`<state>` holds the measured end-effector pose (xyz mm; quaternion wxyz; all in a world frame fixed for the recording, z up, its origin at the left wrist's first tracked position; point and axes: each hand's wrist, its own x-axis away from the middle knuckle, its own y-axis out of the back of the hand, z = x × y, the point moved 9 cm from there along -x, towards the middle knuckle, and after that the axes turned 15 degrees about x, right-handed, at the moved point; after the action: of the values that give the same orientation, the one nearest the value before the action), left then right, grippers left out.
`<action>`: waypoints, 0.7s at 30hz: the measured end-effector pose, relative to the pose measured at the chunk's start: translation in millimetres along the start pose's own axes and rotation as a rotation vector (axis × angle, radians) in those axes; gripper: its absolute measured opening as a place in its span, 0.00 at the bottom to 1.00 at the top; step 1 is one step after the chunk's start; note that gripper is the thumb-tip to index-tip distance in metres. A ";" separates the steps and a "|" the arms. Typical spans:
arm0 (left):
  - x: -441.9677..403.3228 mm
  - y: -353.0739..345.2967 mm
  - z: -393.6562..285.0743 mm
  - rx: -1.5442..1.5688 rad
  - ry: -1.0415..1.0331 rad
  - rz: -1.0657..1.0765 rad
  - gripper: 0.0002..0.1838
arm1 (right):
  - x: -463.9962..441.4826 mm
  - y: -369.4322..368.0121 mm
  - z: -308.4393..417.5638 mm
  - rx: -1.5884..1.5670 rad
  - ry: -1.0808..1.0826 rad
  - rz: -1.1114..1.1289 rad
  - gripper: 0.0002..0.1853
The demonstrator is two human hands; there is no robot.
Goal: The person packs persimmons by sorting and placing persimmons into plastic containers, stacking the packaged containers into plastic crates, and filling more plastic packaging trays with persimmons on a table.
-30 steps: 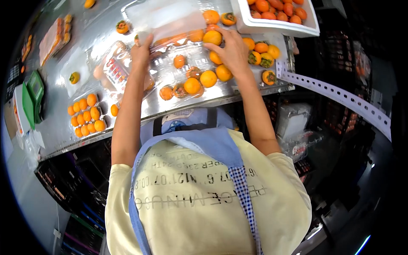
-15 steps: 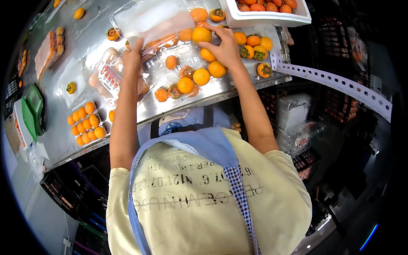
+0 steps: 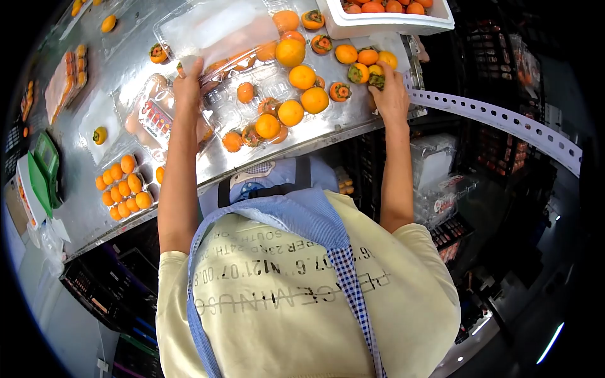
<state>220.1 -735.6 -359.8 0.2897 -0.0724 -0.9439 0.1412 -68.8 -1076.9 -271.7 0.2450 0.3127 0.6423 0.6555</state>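
Note:
My left hand [image 3: 188, 83] is closed at the left edge of a clear plastic container [image 3: 217, 101], pinching something small I cannot make out. Orange persimmons [image 3: 290, 113] sit in the container's front and right parts, and a lone one [image 3: 245, 92] lies in its middle. Over its back part is a raised clear lid [image 3: 220, 28]. On the right, my right hand [image 3: 391, 94] has its fingers curled round a persimmon with green leaves [image 3: 376, 79], beside several others [image 3: 358, 73]. A printed clear package [image 3: 153, 116] lies left of my left forearm.
A white foam box [image 3: 391, 24] of orange fruit stands at the back right. At the left are a filled fruit tray [image 3: 124, 187], wrapped packs [image 3: 65, 82] and a green device [image 3: 45, 165]. A perforated white strip [image 3: 498, 120] extends past the metal table's right end.
My right hand has moved right, from the large persimmon beside the container to the leafy persimmons. My left hand stays at the container's left edge. The view has shifted slightly.

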 end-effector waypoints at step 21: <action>17.9 -8.2 -10.4 -0.018 -0.022 -0.046 0.21 | 13.2 69.3 195.6 -0.840 0.601 -0.250 0.25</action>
<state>210.8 -737.2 -339.6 0.2819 -0.0517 -0.9496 0.1266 69.5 -936.4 -205.5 0.2302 -0.0929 0.3988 0.8828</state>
